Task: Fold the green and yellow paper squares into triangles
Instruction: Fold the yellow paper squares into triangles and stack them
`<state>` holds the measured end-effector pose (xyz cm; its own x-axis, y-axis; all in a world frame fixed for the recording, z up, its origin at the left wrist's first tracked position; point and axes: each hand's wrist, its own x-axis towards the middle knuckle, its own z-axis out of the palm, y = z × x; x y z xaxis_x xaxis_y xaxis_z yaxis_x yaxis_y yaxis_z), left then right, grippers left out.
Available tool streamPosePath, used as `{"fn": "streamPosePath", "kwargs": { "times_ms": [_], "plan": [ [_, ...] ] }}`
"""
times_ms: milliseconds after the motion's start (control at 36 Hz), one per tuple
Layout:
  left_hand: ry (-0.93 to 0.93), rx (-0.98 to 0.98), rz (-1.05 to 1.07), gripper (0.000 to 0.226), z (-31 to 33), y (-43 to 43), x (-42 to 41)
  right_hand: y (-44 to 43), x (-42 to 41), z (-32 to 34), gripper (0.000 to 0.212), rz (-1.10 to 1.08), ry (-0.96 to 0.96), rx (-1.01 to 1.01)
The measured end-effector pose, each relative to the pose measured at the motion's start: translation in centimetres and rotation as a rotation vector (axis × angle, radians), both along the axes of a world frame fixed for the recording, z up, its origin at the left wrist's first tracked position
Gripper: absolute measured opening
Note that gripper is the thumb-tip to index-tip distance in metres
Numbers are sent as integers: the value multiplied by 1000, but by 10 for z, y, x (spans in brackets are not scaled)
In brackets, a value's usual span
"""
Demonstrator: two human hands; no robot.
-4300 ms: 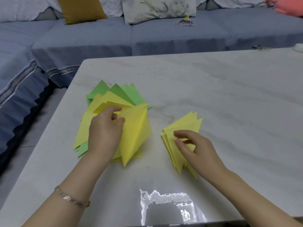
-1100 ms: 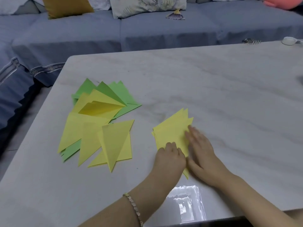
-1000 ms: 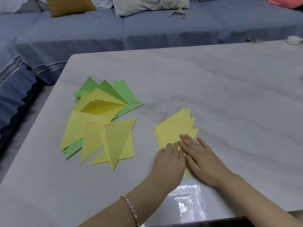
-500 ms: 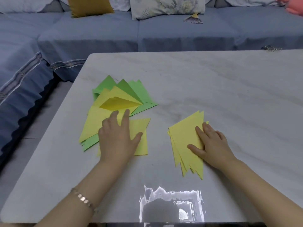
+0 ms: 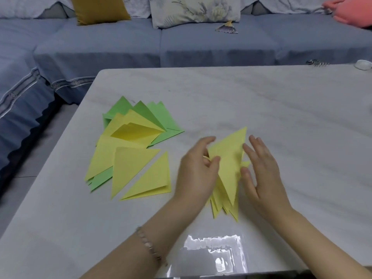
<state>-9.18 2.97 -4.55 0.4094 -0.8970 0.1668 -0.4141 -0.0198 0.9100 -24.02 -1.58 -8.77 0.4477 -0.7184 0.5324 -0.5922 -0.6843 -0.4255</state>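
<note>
On the pale surface (image 5: 261, 97), the left hand (image 5: 198, 170) has its grip pinched on the left edge of a yellow triangle (image 5: 229, 162) lying over a stack of yellow triangles (image 5: 223, 207). The right hand (image 5: 261, 170) flanks it, fingers straight and spread, thumb touching the paper's right edge. A fanned pile of green and yellow triangles (image 5: 130, 154) lies just to the left.

White marble-look table (image 5: 261, 101) w/ grey veining; bright window glare (image 5: 215, 250) on its near edge. At the far right edge, a metal hair claw (image 5: 317, 63) & just beside it a small white round obj (image 5: 363, 65), too small to ID. Behind the table, a blue-grey sofa (image 5: 201, 47) wraps round the left. On it: mustard cushion (image 5: 100, 9), floral cushion (image 5: 193, 11), coral-pink cushion (image 5: 352, 15) at far right, small fan-shaped item (image 5: 226, 28) on the seat. Grey floor (image 5: 30, 158) btw sofa & table.
</note>
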Motion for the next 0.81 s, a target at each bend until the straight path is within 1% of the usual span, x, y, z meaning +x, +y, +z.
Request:
{"fn": "streamPosePath", "kwargs": {
  "times_ms": [56, 83, 167, 194, 250, 278, 306, 333, 389, 417, 472, 500, 583, 639, 694, 722, 750, 806],
  "plan": [
    [-38, 69, -54, 36, -17, -7, -12, -1, -2, -6, 52, 37, 112, 63],
    [-64, 113, -79, 38, -25, -9, -15, -1, -3, -11, 58, 41, 185, 121],
    [-227, 242, -148, 41, -48, -13, -16, -2, -6, -32, 89, 52, 456, 330],
    [-303, 265, -174, 40, -55, -12, -14, -3, -6, -36, 96, 43, 555, 386],
    [-559, 239, -183, 33, -67, -11, -10, -6, -4, -43, 92, 7, 665, 407],
    [-662, 210, -167, 30, -73, -10, -7, -8, -2, -44, 92, -29, 664, 368],
    [-762, 210, -167, 31, -79, -9, -5, -10, 0, -42, 101, -56, 688, 386],
    [-829, 217, -185, 31, -83, -9, -3, -13, 2, -44, 113, -67, 706, 378],
    [-908, 196, -235, 25, -89, -5, 0, -18, 1, -41, 132, -83, 730, 419],
    [-942, 189, -268, 21, -89, -2, 2, -21, 1, -39, 136, -89, 755, 431],
    [-1002, 208, -322, 24, -91, 1, 5, -28, 2, -36, 143, -91, 789, 456],
    [-1020, 237, -341, 27, -93, 2, 6, -31, 2, -34, 147, -84, 795, 479],
    [-963, 355, -378, 38, -82, 6, 6, -32, 3, -30, 155, -54, 816, 552],
    [-955, 442, -449, 41, -72, 5, 3, -25, 4, -30, 157, -36, 824, 576],
    [-980, 482, -494, 47, -64, 3, 6, -17, 3, -31, 158, -30, 824, 575],
    [-1007, 435, -483, 49, -60, 4, 10, -13, 3, -31, 159, -33, 823, 579],
    [-1041, 309, -439, 54, -55, 6, 15, -10, 2, -31, 159, -36, 820, 582],
    [-1074, 190, -293, 74, -52, 16, 30, -7, 1, -31, 156, -43, 813, 579]
  ]
}}
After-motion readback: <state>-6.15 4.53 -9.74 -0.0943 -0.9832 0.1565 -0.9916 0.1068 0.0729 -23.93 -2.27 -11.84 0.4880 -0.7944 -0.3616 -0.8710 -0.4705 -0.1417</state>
